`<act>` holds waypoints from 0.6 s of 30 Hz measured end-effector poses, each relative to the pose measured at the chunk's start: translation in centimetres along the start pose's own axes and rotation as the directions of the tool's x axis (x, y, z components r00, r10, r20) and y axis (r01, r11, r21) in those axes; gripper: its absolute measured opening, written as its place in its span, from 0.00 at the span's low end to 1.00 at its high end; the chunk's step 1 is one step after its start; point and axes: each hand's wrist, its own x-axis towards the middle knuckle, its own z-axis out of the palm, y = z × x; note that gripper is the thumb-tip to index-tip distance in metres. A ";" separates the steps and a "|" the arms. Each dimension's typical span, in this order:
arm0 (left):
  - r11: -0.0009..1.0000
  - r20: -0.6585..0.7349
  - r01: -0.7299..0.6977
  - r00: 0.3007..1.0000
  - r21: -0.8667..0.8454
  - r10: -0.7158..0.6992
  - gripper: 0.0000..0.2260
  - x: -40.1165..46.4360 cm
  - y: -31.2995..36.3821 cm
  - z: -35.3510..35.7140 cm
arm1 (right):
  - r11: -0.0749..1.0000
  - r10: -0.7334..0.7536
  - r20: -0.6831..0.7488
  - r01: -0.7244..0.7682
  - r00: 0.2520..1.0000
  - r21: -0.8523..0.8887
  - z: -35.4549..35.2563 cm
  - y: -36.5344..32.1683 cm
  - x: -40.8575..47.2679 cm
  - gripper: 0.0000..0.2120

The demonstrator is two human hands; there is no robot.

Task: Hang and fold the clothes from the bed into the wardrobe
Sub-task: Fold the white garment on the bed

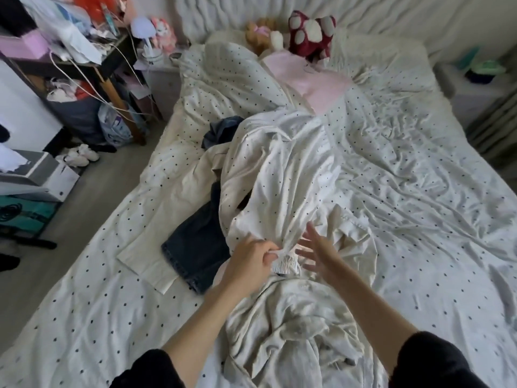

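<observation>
Here, at the near middle of the polka-dot bed (419, 191), you are at the picking-up stage — no garment has left the covers yet. Your left hand (251, 260) has its fingers and thumb curled round a bunched edge of the white garment (279, 177), just above a small ribbed white piece (285, 264) whose nature is hard to make out. Your right hand (316, 252) hovers just beside it, fingers straight and spread, holding nothing. The white garment is crumpled and deeply creased, draped over the dark jeans (195, 233), which lie flat towards the bed's left edge with one hem showing. A pink garment (316, 82) rests far up the bed near the soft toys (310, 32). The next move probably calls for your right hand to take a second hold, so the cloth lifts free without dragging the jeans — then a shake-out before hanging.
</observation>
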 end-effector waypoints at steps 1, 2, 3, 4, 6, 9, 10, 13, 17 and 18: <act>1.000 0.091 -0.005 0.996 -0.005 0.006 0.09 -1.3 1.4 -0.5 | 0.967 0.093 0.052 -0.103 0.994 0.232 -0.7 0.0 -1.5 0.27; 1.000 0.195 -0.004 0.981 -0.006 0.005 0.10 -2.4 2.5 -0.9 | 0.920 0.133 0.092 -0.157 0.987 0.359 -1.4 0.0 -2.6 0.25; 1.000 0.300 -0.002 0.954 0.005 0.001 0.10 -3.6 3.6 -1.3 | 0.892 0.150 0.105 -0.180 0.983 0.414 -2.0 0.0 -3.7 0.23; 1.000 0.382 -0.005 0.924 0.018 -0.002 0.10 -4.9 4.6 -1.8 | 0.878 0.165 0.092 -0.189 0.982 0.439 -2.3 0.0 -4.9 0.19; 1.000 0.472 0.002 0.882 0.018 -0.010 0.11 -7.3 6.2 -2.5 | 0.876 0.195 0.008 -0.178 0.981 0.448 -2.6 0.1 -7.3 0.08; 1.000 0.491 0.002 0.871 0.026 -0.015 0.11 -10.1 7.1 -2.8 | 0.921 0.165 -0.221 -0.069 0.961 0.384 -3.6 0.8 -10.8 0.04; 1.000 0.484 0.006 0.875 0.022 -0.015 0.11 -11.2 7.4 -2.9 | 0.939 0.129 -0.290 -0.023 0.948 0.343 -4.4 1.3 -12.2 0.04; 0.999 0.542 0.036 0.840 -0.034 -0.012 0.11 -13.7 7.9 -2.0 | 0.987 0.005 -0.381 0.057 0.925 0.151 -7.0 3.5 -16.0 0.07; 0.983 0.699 -0.088 0.713 0.159 -0.049 0.09 -15.5 8.5 1.6 | 0.989 -0.042 -0.294 -0.002 0.955 -0.148 -9.2 8.3 -21.2 0.08; 0.976 0.693 -0.105 0.718 0.191 -0.058 0.11 -15.7 8.5 2.5 | 0.984 -0.031 -0.273 -0.019 0.961 -0.178 -9.5 9.5 -22.1 0.08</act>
